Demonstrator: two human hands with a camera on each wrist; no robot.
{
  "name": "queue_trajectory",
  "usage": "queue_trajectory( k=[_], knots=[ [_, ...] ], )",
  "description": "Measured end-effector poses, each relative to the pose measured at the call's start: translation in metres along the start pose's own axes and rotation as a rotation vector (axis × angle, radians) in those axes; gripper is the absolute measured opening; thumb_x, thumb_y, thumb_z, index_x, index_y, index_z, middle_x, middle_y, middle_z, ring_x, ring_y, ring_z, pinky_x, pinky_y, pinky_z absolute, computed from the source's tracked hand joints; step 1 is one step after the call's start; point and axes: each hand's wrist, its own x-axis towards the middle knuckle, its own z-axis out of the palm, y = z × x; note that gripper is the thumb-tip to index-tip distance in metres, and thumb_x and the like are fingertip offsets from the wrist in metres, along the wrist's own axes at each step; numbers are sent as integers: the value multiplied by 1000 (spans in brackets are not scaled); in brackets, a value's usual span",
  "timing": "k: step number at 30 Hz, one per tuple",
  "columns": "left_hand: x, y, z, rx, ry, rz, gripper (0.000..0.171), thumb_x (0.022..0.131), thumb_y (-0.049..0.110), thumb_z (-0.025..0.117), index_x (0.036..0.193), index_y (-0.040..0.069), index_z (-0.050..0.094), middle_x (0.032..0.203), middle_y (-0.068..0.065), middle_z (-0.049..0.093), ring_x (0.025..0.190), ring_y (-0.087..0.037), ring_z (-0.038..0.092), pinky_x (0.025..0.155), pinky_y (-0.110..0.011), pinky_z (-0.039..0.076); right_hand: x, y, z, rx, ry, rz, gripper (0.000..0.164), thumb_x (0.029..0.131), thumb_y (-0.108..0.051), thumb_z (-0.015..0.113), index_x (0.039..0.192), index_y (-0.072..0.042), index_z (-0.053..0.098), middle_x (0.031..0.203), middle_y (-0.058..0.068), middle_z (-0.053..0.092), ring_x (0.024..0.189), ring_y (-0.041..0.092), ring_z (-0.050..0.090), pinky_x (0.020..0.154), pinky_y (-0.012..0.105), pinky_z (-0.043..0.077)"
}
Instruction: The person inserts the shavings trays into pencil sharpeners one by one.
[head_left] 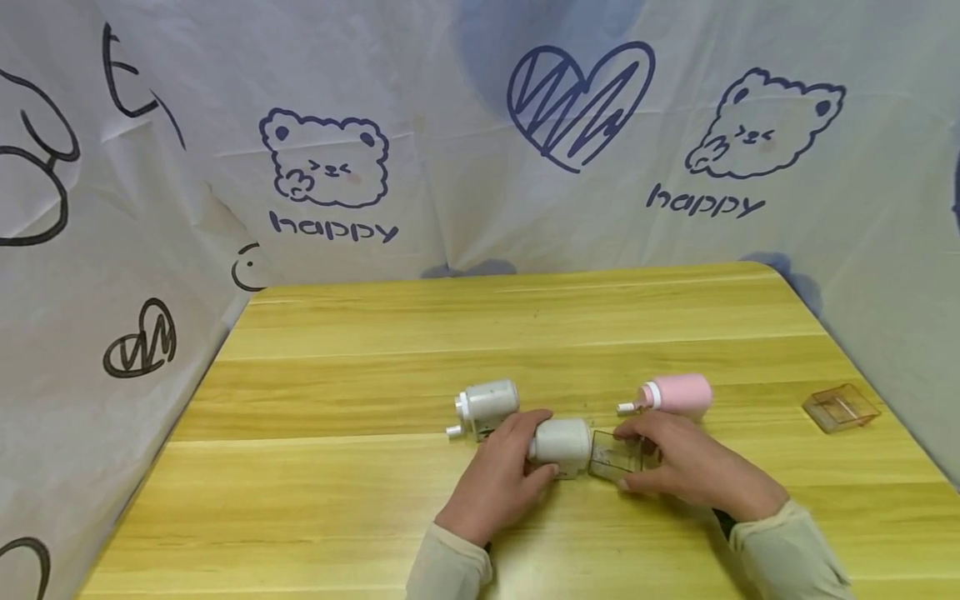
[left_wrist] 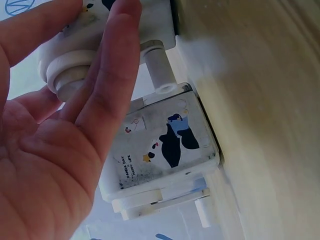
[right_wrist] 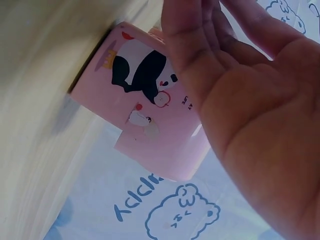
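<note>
My left hand [head_left: 498,475] grips a white crank pencil sharpener [head_left: 562,442] lying on its side at the middle of the table. My right hand [head_left: 690,462] pinches a clear shavings drawer [head_left: 606,457] between thumb and fingers, close against that sharpener's right end. Whether the drawer is partly inside cannot be told. Just beyond my left hand lies a second white sharpener [head_left: 491,402], its panda print [left_wrist: 172,145] visible in the left wrist view. A pink sharpener [head_left: 684,395] lies behind my right hand; its panda side [right_wrist: 145,85] shows in the right wrist view.
Another clear drawer [head_left: 840,408], brownish in tint, sits near the right edge of the wood-grain table [head_left: 337,483]. A white cloth [head_left: 442,100] with drawn bears and hearts hangs around the back and sides.
</note>
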Motion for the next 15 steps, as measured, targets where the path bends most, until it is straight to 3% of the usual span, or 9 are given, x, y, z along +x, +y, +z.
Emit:
queue_trajectory(
  k=[9, 15],
  knots=[
    [1, -2, 1, -7, -14, -19, 58, 86, 25, 71, 137, 13, 47, 129, -3, 55, 112, -15, 54, 93, -30, 44, 2, 0, 2, 40, 9, -23, 56, 76, -39, 78, 117, -5, 62, 87, -8, 54, 73, 5, 48, 63, 26, 44],
    [2, -3, 0, -25, -24, -23, 59, 85, 23, 71, 137, 12, 47, 126, -3, 56, 96, -10, 54, 81, -23, 45, 3, 0, 4, 37, 5, -36, 54, 76, -35, 79, 117, -5, 61, 89, -7, 54, 73, 5, 47, 63, 26, 44]
  ],
)
